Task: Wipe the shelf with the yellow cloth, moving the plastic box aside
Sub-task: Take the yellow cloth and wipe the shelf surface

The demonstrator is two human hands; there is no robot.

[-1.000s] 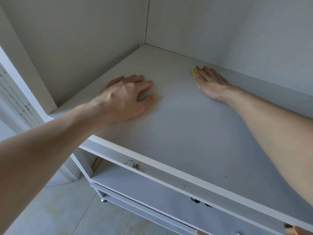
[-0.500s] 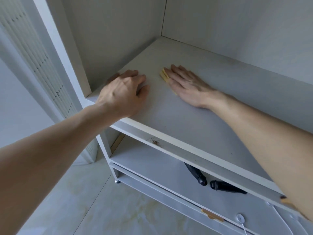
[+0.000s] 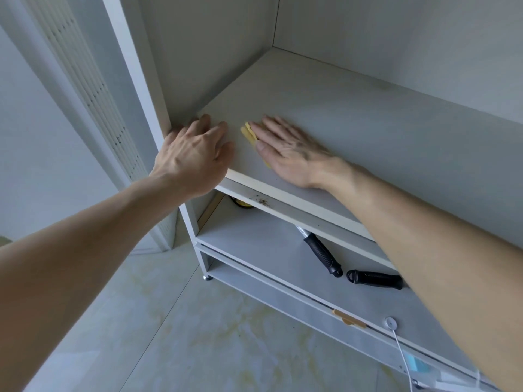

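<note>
A: Now, right hand (image 3: pixel 285 154) status?
B: Flat, palm down, fingers straight, pressing the yellow cloth (image 3: pixel 248 133) onto the shelf (image 3: pixel 368 123) near its front left corner. Only the cloth's edge shows past the fingers.
A: Left hand (image 3: pixel 195 154)?
B: Fingers extended, holding nothing, resting on the shelf's front left corner, just beside the cloth.

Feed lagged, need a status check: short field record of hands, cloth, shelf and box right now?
left hand: flat on shelf, front left corner
right hand: flat, pressing yellow cloth onto shelf
yellow cloth: mostly under the hand, edge showing beside the fingers
plastic box: not in view
lower shelf: two black handles
front ledge: dark crumbs
</note>
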